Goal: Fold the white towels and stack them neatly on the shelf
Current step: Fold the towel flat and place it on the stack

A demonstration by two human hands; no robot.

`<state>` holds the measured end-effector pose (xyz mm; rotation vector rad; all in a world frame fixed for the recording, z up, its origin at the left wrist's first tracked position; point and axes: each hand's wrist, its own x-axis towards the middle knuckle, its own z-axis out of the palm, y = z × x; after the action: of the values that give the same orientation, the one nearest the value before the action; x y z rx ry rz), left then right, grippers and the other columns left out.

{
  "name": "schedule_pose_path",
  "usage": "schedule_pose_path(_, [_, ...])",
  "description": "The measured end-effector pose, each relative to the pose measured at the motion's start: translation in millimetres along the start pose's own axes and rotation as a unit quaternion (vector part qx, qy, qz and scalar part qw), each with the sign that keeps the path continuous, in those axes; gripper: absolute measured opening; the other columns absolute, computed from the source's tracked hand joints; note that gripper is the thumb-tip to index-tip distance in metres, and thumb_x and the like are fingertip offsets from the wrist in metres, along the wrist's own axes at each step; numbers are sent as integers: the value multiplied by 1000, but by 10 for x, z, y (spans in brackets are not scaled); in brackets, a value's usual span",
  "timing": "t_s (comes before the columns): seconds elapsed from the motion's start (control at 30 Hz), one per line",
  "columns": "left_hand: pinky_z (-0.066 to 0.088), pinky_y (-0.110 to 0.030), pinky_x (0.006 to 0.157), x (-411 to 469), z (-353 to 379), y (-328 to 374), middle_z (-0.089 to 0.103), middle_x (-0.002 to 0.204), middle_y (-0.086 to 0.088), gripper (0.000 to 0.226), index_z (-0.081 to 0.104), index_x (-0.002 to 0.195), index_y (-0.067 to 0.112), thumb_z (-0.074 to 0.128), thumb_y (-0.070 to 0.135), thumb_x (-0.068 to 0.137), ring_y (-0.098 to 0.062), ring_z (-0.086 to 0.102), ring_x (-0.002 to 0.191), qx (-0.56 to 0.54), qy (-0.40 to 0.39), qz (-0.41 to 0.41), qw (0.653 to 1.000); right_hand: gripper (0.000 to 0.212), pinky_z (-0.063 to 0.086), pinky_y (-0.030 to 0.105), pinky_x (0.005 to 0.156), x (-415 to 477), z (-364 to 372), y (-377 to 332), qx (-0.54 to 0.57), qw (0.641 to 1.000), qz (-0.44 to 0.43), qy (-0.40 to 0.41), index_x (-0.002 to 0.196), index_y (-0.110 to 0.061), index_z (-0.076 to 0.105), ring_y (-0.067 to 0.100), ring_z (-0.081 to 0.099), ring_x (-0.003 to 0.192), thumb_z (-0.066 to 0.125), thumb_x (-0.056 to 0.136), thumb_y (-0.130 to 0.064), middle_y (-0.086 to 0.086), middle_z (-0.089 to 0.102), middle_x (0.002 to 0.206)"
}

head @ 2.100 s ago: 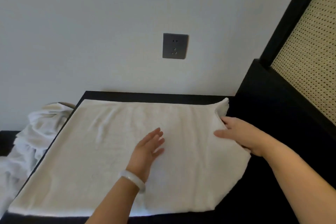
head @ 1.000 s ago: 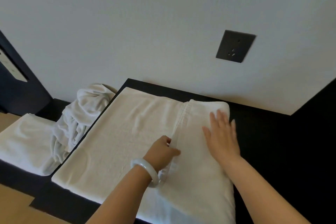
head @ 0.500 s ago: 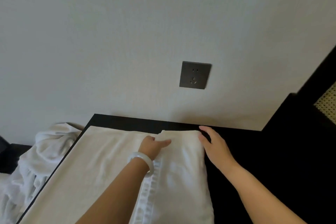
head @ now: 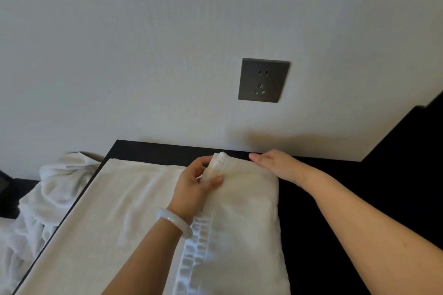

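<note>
A white towel (head: 115, 218) lies spread on the black surface (head: 323, 211), its right part folded over toward the middle so that the hemmed edge (head: 194, 246) runs down the centre. My left hand (head: 194, 187), a pale bangle on its wrist, pinches the far corner of that folded edge and lifts it slightly. At the far right corner of the fold, my right hand (head: 278, 165) rests with fingers straight on the towel's edge.
A heap of crumpled white towels (head: 45, 201) lies off the surface's left edge. A grey wall socket (head: 263, 80) sits on the wall just behind. Black furniture (head: 412, 151) rises at the right.
The towel's right side has been folded over to the middle. My left hand now pinches and lifts the fold's far corner. My right hand moved to the far right corner.
</note>
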<state>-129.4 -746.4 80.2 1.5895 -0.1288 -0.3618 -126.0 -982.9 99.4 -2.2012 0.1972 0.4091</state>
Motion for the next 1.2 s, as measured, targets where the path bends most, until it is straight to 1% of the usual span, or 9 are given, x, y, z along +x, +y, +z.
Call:
schedule_pose_path(0.07, [58, -50, 79, 0, 7, -77, 68, 99, 0, 36, 66, 107, 34, 78, 32, 73, -26, 68, 91, 40, 37, -5, 999, 30, 47, 28, 75, 33, 58, 111, 3, 999, -38, 32, 81, -16, 73, 7, 62, 73, 59, 96, -38, -5, 70, 78])
schedule_pose_path(0.2, [58, -49, 79, 25, 0, -178, 68, 101, 2, 36, 58, 107, 36, 75, 45, 76, -21, 67, 91, 93, 75, -41, 992, 12, 47, 17, 72, 13, 126, 148, 76, 990, -89, 77, 85, -22, 72, 1, 66, 75, 64, 94, -22, -6, 74, 81])
schedule_pose_path(0.4, [60, -43, 77, 63, 12, -183, 74, 84, -4, 18, 70, 96, 13, 74, 27, 85, -23, 72, 79, 79, 15, -90, 993, 41, 33, 28, 55, 57, 111, 159, -141, 987, -22, 78, 60, -22, 52, 8, 46, 56, 59, 95, -42, -8, 50, 57])
schedule_pose_path(0.5, [59, -36, 71, 27, 54, -280, 72, 84, -3, 9, 69, 91, 20, 74, 22, 85, -23, 69, 81, 50, 82, -59, 994, 41, 35, 29, 58, 93, 154, 141, -199, 975, 29, 98, 73, -20, 52, 15, 54, 73, 57, 90, -57, -6, 56, 72])
schedule_pose_path(0.63, [50, -29, 65, 72, 104, -358, 69, 84, 1, 27, 53, 105, 29, 72, 30, 86, -18, 65, 77, 122, 124, -50, 983, 43, 40, 33, 70, 81, 338, 180, -201, 967, 59, 148, 90, -20, 53, 23, 53, 93, 53, 89, -63, -6, 57, 81])
schedule_pose_path(0.83, [48, -24, 66, 90, 109, -413, 68, 95, 3, 29, 49, 114, 26, 65, 32, 91, -13, 63, 85, 157, 119, -45, 979, 43, 35, 37, 93, -63, 469, 82, -253, 942, 39, 218, 113, -16, 49, 20, 45, 90, 45, 97, -56, 2, 63, 99])
schedule_pose_path(0.93, [46, -24, 66, 85, 93, -425, 68, 92, 1, 25, 51, 113, 26, 63, 32, 92, -13, 63, 83, 154, 119, -28, 980, 48, 32, 42, 98, -33, 691, 128, -325, 914, 40, 239, 128, -17, 47, 25, 47, 112, 34, 100, -54, 5, 53, 122])
schedule_pose_path(1.07, [45, -22, 65, 101, 76, -405, 69, 92, 3, 22, 50, 113, 28, 60, 31, 94, -9, 62, 82, 157, 105, -25, 982, 58, 16, 55, 117, 33, 729, 127, -356, 906, 83, 213, 149, -17, 31, 32, 25, 141, 23, 102, -51, 12, 32, 153])
schedule_pose_path(1.2, [44, -20, 65, 111, 58, -400, 66, 101, 5, 21, 48, 114, 32, 57, 34, 95, -8, 61, 87, 174, 93, -29, 980, 65, 1, 57, 119, -15, 820, 39, -404, 883, 9, 237, 155, -13, 23, 31, 8, 151, 20, 101, -50, 14, 16, 163])
